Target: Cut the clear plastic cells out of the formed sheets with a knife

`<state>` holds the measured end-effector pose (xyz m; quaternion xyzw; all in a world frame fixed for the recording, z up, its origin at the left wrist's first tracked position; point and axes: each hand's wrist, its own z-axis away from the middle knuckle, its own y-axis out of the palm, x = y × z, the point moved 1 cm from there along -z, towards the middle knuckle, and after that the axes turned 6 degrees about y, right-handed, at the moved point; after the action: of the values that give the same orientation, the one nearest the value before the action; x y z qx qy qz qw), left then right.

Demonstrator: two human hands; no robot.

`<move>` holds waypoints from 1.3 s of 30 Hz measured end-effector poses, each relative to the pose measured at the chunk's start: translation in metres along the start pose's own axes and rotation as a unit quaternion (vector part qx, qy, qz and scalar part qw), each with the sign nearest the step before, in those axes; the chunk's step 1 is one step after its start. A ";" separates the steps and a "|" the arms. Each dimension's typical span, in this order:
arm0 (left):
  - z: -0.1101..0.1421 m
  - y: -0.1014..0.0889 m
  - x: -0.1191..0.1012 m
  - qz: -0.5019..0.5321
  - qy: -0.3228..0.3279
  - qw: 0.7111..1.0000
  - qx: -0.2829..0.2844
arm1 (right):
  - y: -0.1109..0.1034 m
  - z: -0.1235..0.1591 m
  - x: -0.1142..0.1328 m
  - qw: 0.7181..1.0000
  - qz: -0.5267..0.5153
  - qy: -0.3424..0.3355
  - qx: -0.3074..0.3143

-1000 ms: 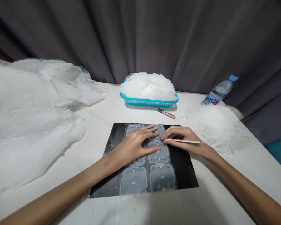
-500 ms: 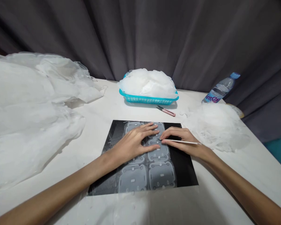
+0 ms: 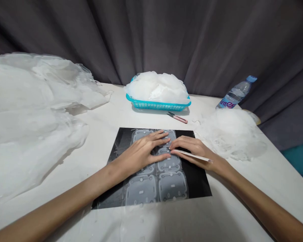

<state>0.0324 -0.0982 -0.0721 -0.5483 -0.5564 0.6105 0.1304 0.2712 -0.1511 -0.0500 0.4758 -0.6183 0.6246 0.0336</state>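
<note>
A translucent sheet of rounded-square moulded shapes (image 3: pixel 141 188) lies over a black mat (image 3: pixel 197 181) on the white table. My left hand (image 3: pixel 147 148) rests flat on the sheet with its fingers spread. Close to its fingertips, my right hand (image 3: pixel 192 148) pinches a thin white stick-like tool (image 3: pixel 195 155). The tool's tip points at the sheet between the upper and middle shapes of the right column. Whether the tip touches the sheet, and what kind of tip it has, I cannot make out.
Behind the mat lie pink-handled thread snips (image 3: pixel 178 117) and a blue basket (image 3: pixel 156 106) heaped with white pieces. A large pile of white film (image 3: pixel 27 127) fills the left. Tangled white scraps (image 3: pixel 234 134) and a water bottle (image 3: pixel 236 94) are at right.
The white tool has tilted, its back end now lower and nearer my right wrist. My left hand stays flat on the sheet. The whole view has shifted slightly.
</note>
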 end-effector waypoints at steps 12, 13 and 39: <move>0.001 0.000 -0.002 0.000 -0.007 1.000 0.009 | -0.008 0.008 -0.001 0.998 0.057 0.003 0.022; 0.002 0.001 -0.002 -0.004 -0.008 1.000 0.011 | -0.007 0.008 -0.001 0.998 0.059 -0.002 0.019; 0.003 0.004 0.002 0.018 -0.051 0.999 0.008 | -0.052 -0.031 -0.042 0.917 0.106 0.138 -0.359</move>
<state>0.0312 -0.1001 -0.0770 -0.5255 -0.5477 0.6440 0.0957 0.3103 -0.0914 -0.0312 0.2725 -0.8367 0.4205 0.2210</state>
